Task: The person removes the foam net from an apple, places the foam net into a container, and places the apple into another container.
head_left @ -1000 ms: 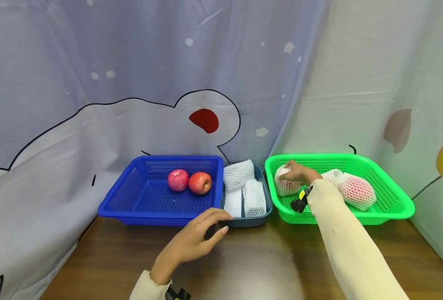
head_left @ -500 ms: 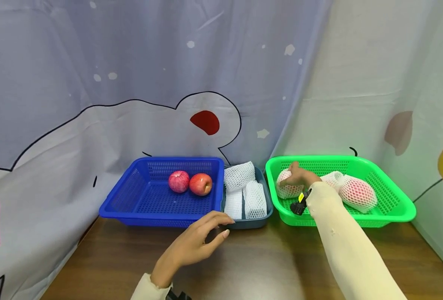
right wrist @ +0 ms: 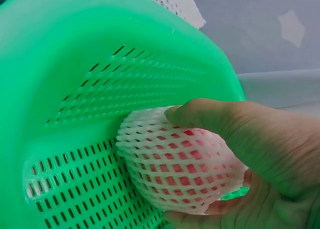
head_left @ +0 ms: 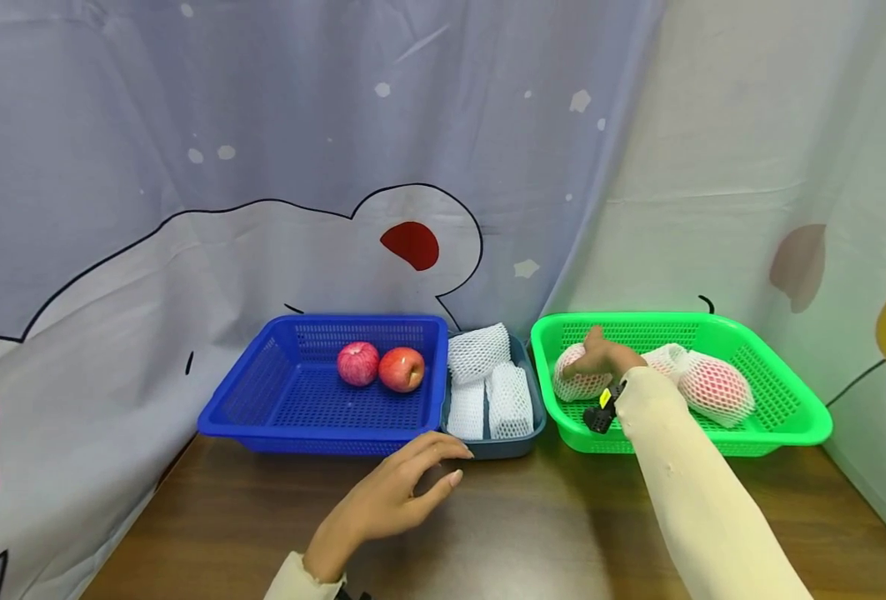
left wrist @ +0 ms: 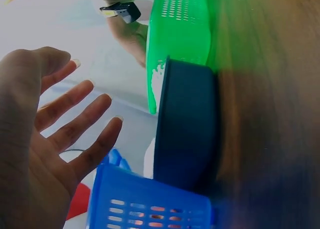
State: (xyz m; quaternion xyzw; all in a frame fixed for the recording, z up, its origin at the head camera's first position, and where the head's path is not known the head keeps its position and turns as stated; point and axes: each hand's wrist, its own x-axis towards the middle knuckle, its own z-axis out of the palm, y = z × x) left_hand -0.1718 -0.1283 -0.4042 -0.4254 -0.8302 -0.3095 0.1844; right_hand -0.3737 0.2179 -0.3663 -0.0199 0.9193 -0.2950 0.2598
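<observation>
We see the right hand holding a netted apple at the left end of the green basket, the thumb on its upper side and the other fingers curled under it. The apple therefore lies directly between thumb and fingers, just inside the basket's end wall; it looks nearly round, so we cannot make out a clear long axis. The right hand is plainly the nearer one: the left hand hangs over the table, in front of the small bin, its fingers loose and spread with nothing in them. Further right in the green basket lies another wrapped apple, with a white netted piece touching it, partly hidden by the sleeve. Between the two baskets, the small bin has three foam nets showing, one lying crosswise behind two others. The blue basket has two bare apples side by side near its right end.
</observation>
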